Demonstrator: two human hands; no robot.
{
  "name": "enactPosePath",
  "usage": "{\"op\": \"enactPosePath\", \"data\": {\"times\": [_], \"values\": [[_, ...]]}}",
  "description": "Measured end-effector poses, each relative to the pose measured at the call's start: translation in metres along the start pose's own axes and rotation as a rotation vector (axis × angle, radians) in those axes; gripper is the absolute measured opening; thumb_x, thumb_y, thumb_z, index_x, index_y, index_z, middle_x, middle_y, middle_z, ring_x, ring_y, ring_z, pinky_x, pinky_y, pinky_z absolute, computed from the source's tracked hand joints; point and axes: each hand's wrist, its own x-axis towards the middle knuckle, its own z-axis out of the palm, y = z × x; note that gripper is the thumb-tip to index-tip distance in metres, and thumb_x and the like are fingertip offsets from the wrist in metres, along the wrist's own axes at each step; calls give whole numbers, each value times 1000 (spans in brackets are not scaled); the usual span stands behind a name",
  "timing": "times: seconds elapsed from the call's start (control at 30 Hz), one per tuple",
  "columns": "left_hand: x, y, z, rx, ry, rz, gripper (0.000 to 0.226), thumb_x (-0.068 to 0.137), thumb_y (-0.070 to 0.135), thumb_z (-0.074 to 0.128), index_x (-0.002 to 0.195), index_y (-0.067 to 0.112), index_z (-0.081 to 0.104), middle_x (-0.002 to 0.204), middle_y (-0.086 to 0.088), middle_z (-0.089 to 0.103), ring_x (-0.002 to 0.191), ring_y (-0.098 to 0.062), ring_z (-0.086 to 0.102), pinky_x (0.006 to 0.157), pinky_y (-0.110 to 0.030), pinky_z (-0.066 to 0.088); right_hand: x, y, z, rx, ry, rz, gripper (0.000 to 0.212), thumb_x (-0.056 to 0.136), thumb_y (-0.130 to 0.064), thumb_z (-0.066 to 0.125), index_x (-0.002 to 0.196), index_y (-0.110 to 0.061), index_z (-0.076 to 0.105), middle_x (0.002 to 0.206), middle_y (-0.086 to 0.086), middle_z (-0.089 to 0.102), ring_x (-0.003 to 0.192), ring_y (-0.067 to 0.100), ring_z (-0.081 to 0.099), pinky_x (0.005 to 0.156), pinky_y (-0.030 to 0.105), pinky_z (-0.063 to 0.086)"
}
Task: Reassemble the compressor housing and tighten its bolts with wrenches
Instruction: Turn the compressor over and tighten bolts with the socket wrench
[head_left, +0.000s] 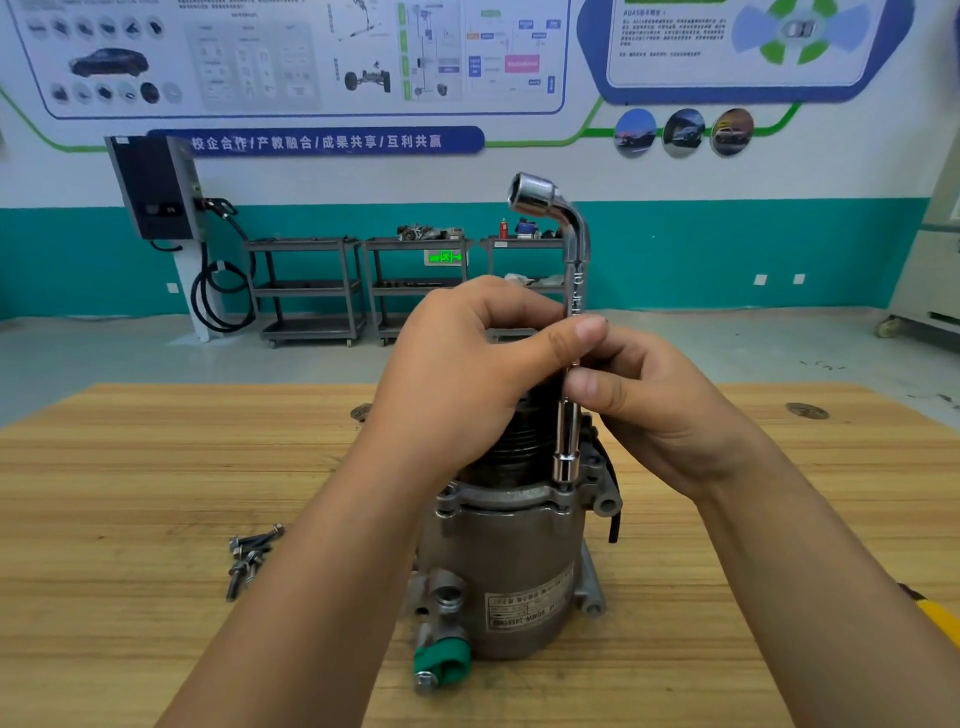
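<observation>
A grey metal compressor (506, 571) stands upright on the wooden table (156, 467), a green cap (441, 660) on its front port. A chrome L-shaped socket wrench (571, 291) stands vertical, its lower socket seated on a bolt at the housing's flange at the right. My left hand (467, 374) wraps over the compressor's dark top, and its thumb presses the wrench shaft. My right hand (660, 410) pinches the shaft from the right, just below the left thumb. The bolt under the socket is hidden.
Several loose bolts (252, 558) lie on the table left of the compressor. A yellow-handled tool (935, 618) pokes in at the right edge. Beyond the table are metal shelf carts (311, 291) and a wall charger (156, 192).
</observation>
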Motion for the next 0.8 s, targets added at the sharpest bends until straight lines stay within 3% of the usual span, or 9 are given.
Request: {"op": "enactPosePath", "data": {"times": [0.17, 0.3, 0.4, 0.57, 0.73, 0.8], "values": [[0, 0, -2, 31, -57, -3, 16, 84, 35, 62, 88, 25, 74, 92, 8, 65, 87, -1, 60, 80, -26, 48, -3, 0, -1, -10, 3, 5, 44, 73, -45, 71, 103, -13, 72, 104, 2, 71, 108, 19, 62, 89, 26, 47], [-1, 1, -3, 52, -110, 21, 20, 90, 30, 57, 93, 21, 74, 87, 1, 63, 80, -4, 59, 80, -31, 50, -2, 1, 0, -10, 13, 20, 36, 69, -48, 73, 90, -18, 75, 90, -4, 72, 95, 13, 65, 83, 23, 49], [-2, 2, -4, 40, -129, 23, 20, 91, 30, 57, 97, 22, 74, 84, 9, 63, 86, -1, 60, 82, -23, 48, -1, 3, -1, -13, 36, 27, 43, 63, -51, 77, 87, -16, 74, 87, -2, 71, 91, 14, 65, 81, 24, 50], [-3, 3, 1, 18, -46, -1, 14, 80, 39, 68, 86, 27, 73, 85, 13, 70, 86, 3, 63, 75, -12, 46, -1, 3, 0, -22, 38, 14, 49, 60, -50, 79, 94, -15, 71, 94, 2, 70, 97, 18, 65, 83, 24, 50], [-4, 1, 4, 6, 39, -24, 18, 69, 45, 75, 68, 29, 68, 69, 14, 66, 72, 1, 62, 70, -24, 49, 0, 2, 1, -70, 36, 20, 58, 57, -53, 80, 100, -15, 68, 99, 13, 66, 102, 26, 62, 88, 33, 50], [-4, 0, 3, -15, 45, -23, 19, 68, 43, 76, 64, 28, 66, 66, 15, 65, 67, 3, 60, 65, -21, 47, 1, 3, 1, -99, 43, 28, 62, 54, -55, 81, 101, -16, 68, 101, 23, 62, 103, 31, 60, 90, 37, 50]]}}
